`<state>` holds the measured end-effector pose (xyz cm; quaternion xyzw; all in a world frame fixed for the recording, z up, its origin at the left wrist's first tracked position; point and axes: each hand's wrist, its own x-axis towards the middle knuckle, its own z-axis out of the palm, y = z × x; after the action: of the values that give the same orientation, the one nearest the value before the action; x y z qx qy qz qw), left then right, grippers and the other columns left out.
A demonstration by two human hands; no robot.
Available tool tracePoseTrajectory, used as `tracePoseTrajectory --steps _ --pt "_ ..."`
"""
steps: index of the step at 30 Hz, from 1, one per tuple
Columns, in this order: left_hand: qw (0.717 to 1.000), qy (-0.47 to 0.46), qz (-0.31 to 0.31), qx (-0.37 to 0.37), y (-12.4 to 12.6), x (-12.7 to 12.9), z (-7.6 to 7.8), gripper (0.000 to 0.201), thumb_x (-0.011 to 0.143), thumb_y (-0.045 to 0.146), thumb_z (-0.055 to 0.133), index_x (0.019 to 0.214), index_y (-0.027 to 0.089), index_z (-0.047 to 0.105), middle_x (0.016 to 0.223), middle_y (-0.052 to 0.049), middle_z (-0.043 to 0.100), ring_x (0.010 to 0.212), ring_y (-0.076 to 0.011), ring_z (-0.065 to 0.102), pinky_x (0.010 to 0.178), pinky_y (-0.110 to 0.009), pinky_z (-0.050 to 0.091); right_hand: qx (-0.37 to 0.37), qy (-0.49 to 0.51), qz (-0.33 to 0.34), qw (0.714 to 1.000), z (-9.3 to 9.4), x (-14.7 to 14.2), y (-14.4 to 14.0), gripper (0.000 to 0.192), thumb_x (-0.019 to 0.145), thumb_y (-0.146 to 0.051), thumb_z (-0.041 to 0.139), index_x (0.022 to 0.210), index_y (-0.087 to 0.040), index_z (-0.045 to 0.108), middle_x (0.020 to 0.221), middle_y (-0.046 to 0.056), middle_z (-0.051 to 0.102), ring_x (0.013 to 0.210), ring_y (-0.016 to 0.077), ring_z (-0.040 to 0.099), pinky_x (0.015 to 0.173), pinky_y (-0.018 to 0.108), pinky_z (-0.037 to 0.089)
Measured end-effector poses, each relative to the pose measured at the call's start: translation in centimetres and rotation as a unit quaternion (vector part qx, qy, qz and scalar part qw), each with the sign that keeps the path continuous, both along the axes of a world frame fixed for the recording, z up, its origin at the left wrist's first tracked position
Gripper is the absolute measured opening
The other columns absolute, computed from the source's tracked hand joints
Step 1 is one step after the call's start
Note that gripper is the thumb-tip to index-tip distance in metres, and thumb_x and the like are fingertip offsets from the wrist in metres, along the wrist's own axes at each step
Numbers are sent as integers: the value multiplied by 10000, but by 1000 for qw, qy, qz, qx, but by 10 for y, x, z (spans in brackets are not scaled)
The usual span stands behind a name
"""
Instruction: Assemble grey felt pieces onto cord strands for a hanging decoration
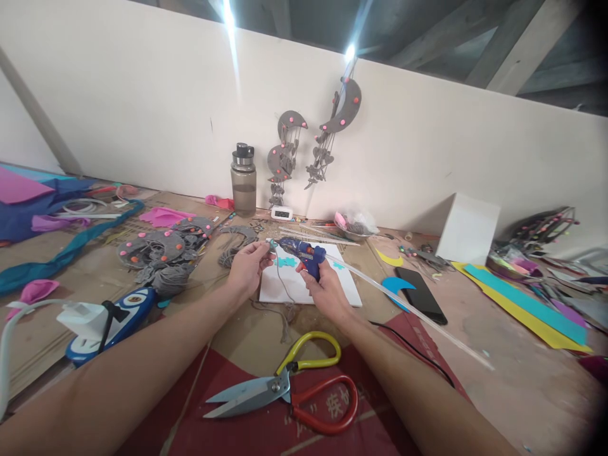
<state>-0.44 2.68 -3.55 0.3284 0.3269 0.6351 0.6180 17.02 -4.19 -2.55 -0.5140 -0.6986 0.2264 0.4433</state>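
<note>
Big scissors [285, 396] with one yellow and one red loop are sitting closest to the camera, lower middle of the frame, on a dark red sheet [266, 437]. Both forearms are reaching up over them toward the center.

The right hand [325, 288] is wrapping its fingers around the grip of a blue glue gun [301, 252], nozzle pointing left, with a long clear glue stick [408, 307] trailing out the back toward the lower right. The left hand [247, 266] is pinching a small teal piece [273, 246] right at the nozzle, with a grey string [282, 285] hanging down from it. All of that is hovering just over a white board [308, 288] in the center, which is already carrying a few more teal bits.

My read on progress: it's mid-run. A pile of finished-looking grey crescents with pink dots [159, 250] is lying center left, and a few assembled ones [308, 136] are hanging on the wall in the upper middle, so plenty is done, but this piece is only getting glued now.

Further back, a grey bottle [244, 180] is standing by the wall, a black phone [420, 294] is lying right of the board, and colored sheets [527, 307] are spreading along the right edge.

I can't tell if glue is actually coming out, the nozzle tip is too small. The stuff at far right is just a blurry tangle.
</note>
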Motion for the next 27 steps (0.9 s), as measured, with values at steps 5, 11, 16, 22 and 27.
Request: tracePoseTrajectory --steps 5,11,16,22,27 --pt "1000 -7 5 13 0 1 0 267 580 269 784 713 129 600 608 27 584 540 -79 577 510 -188 434 6 -32 -5 999 -1 -2 -1 198 876 -312 473 1016 -190 542 885 48 641 684 152 562 613 270 456" --pt "1000 -5 13 17 -1 2 1 265 571 264 784 714 131 605 601 26 584 533 -83 574 509 -196 428 23 -68 -19 997 0 -3 -1 209 883 -315 467 1039 -193 535 913 57 641 756 175 570 683 303 462" --pt "999 11 29 27 -4 3 4 269 559 269 782 697 133 596 606 24 588 523 -86 569 505 -207 423 37 -99 -34 994 -2 -5 -1 225 882 -314 464 1059 -194 535 957 79 651 851 207 586 782 352 465" --pt "998 21 52 24 -5 4 6 265 556 265 770 707 130 599 594 26 587 508 -91 567 495 -215 419 28 -116 -51 991 -1 -6 -3 200 876 -322 458 989 -188 555 948 103 653 864 227 595 793 369 467" --pt "998 22 48 21 -6 5 6 256 559 262 762 702 131 595 590 26 585 504 -90 563 492 -214 417 23 -121 -50 991 0 -7 -3 208 882 -335 446 996 -192 548 954 102 651 869 228 596 799 373 470"
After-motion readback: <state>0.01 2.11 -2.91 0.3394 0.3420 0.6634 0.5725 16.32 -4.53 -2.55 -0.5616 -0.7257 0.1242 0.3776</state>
